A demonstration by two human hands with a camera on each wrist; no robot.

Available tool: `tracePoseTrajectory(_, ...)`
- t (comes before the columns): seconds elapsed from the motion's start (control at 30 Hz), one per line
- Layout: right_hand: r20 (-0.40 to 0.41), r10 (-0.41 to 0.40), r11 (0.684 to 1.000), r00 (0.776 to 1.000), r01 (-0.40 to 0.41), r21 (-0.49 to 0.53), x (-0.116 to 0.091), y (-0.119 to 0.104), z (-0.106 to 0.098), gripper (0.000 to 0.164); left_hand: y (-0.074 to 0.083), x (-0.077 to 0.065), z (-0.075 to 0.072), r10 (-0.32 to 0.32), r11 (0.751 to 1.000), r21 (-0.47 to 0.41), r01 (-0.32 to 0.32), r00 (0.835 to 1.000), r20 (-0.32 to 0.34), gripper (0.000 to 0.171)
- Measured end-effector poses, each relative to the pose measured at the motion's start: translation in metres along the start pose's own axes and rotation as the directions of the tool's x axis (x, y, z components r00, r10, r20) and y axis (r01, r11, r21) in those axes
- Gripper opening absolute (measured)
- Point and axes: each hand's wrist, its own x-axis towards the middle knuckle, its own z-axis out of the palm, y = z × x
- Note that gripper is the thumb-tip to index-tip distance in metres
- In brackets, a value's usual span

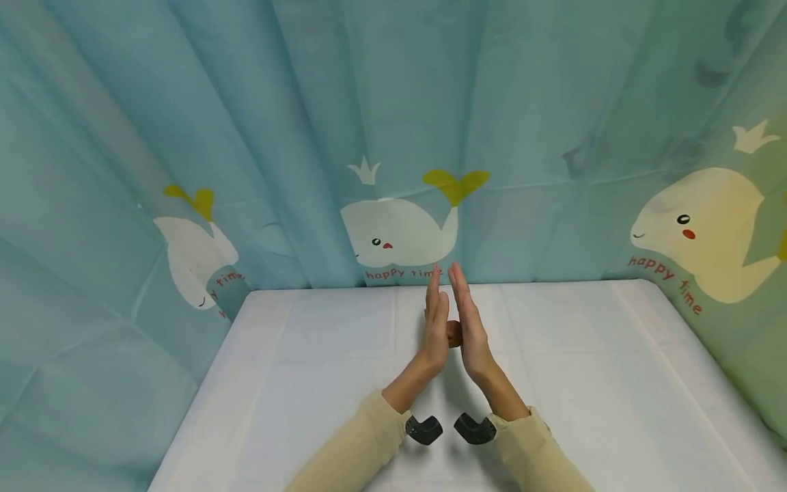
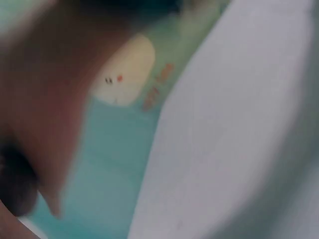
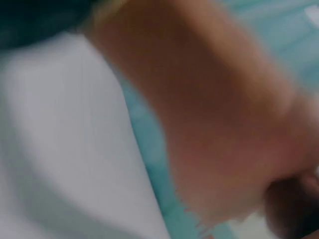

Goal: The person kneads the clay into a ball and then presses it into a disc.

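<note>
A small, brown, rounded object (image 1: 454, 334) sits between the two palms, above the white table; its kind cannot be told. My left hand (image 1: 434, 335) presses it from one side with straight fingers pointing away from me. Facing it, my right hand (image 1: 475, 342) presses from the other side, its fingers also straight. The fingertips of both hands lean close together at the top. The left wrist view shows the object (image 2: 19, 186) as a dark blurred lump against a palm. It appears likewise, partly cut off, as a dark brown lump (image 3: 289, 209) in the right wrist view.
The white-covered table (image 1: 320, 383) spreads below both hands. Behind it and along the sides hangs a blue-green curtain (image 1: 295, 137) printed with white whales. Black camera mounts (image 1: 424, 430) sit at both wrists, close to each other, beside beige sleeves (image 1: 363, 444).
</note>
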Motion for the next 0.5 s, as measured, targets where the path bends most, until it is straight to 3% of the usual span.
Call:
tracePoseTrajectory(0.13,-0.023,0.065,0.998,0.998,-0.065,0.017,0.002,0.007,-0.010,0.057,0.011,-0.010,0.010,0.037,0.998,-0.047,-0.035,0.998,0.046,0.061)
tracePoseTrajectory(0.33,-0.004,0.098,0.993,0.995,-0.097,0.068,-0.011,0.015,-0.005,0.058,0.026,-0.002,0.006,0.090,0.993,-0.073,-0.091,0.996,-0.024,0.061)
tracePoseTrajectory(0.5,0.022,0.021,0.995,1.000,-0.023,0.096,-0.021,0.009,0.007,0.058,0.022,0.016,-0.004,0.130,0.990,0.054,-0.127,0.990,-0.047,0.063)
